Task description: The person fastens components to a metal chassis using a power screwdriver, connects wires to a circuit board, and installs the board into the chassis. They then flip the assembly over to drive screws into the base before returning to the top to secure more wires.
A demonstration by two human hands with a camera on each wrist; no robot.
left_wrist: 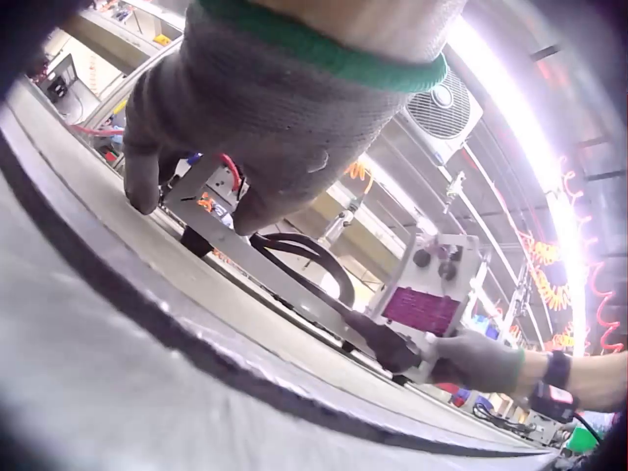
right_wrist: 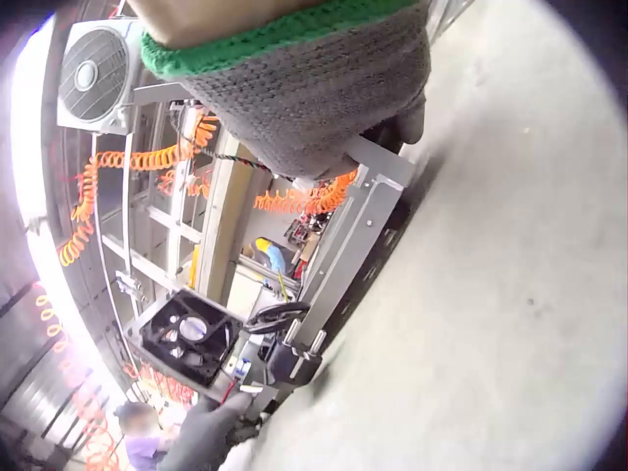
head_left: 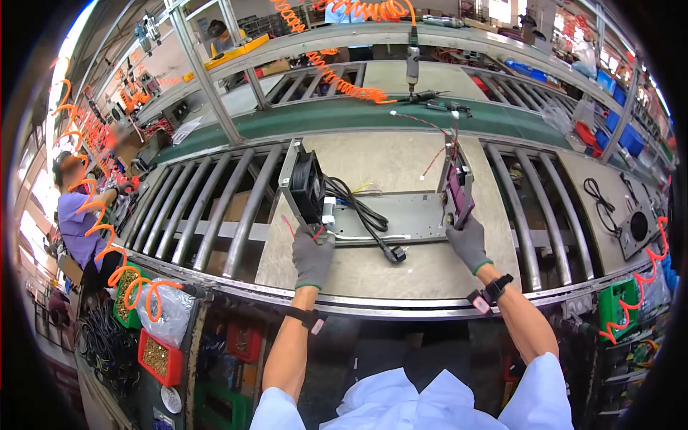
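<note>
Metal chassis (head_left: 419,217): left grip (head_left: 313,261), right grip (head_left: 469,246) holding opposite ends, forearms (head_left: 527,319) extended.

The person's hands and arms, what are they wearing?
The left hand and right hand wear grey knitted gloves with green cuffs. Black straps with little pinkish pieces go around both wrists. The sleeves are light blue.

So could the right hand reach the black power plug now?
Probably yes: nothing stands between the right hand and the power plug, though the hand would likely have to release the metal chassis.
</note>
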